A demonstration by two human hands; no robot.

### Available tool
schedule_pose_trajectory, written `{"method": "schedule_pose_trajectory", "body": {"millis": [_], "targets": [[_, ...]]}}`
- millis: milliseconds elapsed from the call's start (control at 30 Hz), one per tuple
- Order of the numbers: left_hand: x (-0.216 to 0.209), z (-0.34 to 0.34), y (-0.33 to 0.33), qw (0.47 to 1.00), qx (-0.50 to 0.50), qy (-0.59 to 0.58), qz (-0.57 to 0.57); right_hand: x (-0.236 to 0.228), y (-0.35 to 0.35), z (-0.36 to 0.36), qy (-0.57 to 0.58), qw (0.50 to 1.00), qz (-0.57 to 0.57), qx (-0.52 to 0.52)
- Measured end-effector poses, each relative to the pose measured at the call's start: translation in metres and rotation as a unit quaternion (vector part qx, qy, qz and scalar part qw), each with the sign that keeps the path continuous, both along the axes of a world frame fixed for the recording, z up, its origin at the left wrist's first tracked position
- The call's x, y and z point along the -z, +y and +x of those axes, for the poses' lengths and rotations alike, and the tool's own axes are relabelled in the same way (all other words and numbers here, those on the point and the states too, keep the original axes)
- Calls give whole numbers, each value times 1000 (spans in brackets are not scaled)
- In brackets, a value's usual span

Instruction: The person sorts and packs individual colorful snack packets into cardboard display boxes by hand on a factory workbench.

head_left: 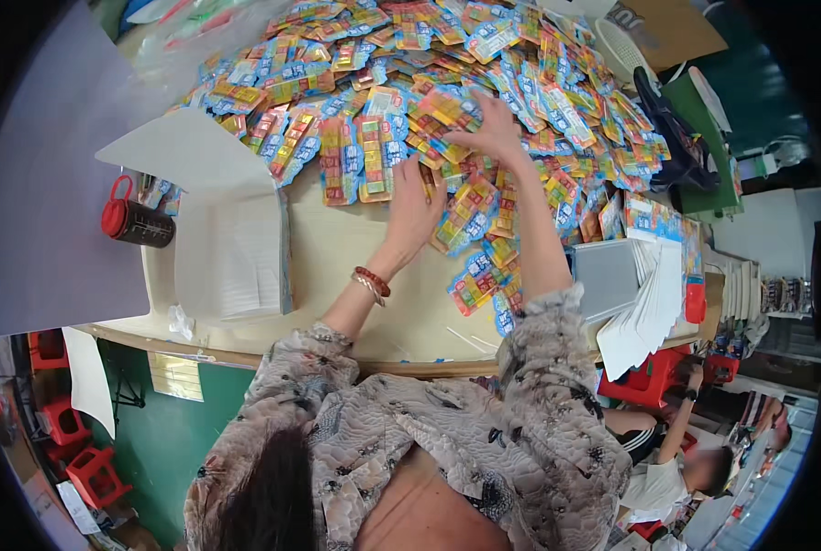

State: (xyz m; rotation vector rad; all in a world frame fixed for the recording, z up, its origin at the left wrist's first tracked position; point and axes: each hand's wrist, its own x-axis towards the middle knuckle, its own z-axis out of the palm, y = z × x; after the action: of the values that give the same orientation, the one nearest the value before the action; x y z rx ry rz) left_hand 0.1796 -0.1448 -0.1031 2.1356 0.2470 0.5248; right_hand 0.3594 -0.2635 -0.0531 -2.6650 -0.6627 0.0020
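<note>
My right hand (495, 138) grips a small blister pack (449, 108) with a blue card and red and yellow pieces, holding it tilted above other packs. My left hand (417, 213) is just below it, fingers bent down and thumb apart, its fingertips at the lower right edge of an upright pack (374, 156). Left of that pack another upright pack (340, 161) lies in line with it. Several loose packs, one of them a tilted pack (468, 213), lie under and beside my right forearm. What lies directly beneath my left fingertips is hidden.
A large heap of packs (539, 64) covers the table's far side. An open white box (227, 239) and a dark bottle with red lid (135, 220) stand left. White card sheets (644, 303) and a grey box (605, 275) are right. Another person (676, 477) sits lower right.
</note>
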Motion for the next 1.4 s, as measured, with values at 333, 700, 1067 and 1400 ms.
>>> {"method": "schedule_pose_trajectory", "body": {"millis": [333, 700, 1067, 1400], "targets": [[-7, 51, 7, 867, -72, 40, -492, 12, 41, 54, 84, 984, -159, -8], [12, 66, -7, 929, -140, -40, -342, 27, 11, 15, 81, 987, 126, 60], [12, 52, 0, 915, -92, -9, -392, 43, -30, 33, 254, 730, 619, 137], [5, 35, 1, 929, -99, 24, -356, 16, -12, -16, 294, 828, 465, 113]]}}
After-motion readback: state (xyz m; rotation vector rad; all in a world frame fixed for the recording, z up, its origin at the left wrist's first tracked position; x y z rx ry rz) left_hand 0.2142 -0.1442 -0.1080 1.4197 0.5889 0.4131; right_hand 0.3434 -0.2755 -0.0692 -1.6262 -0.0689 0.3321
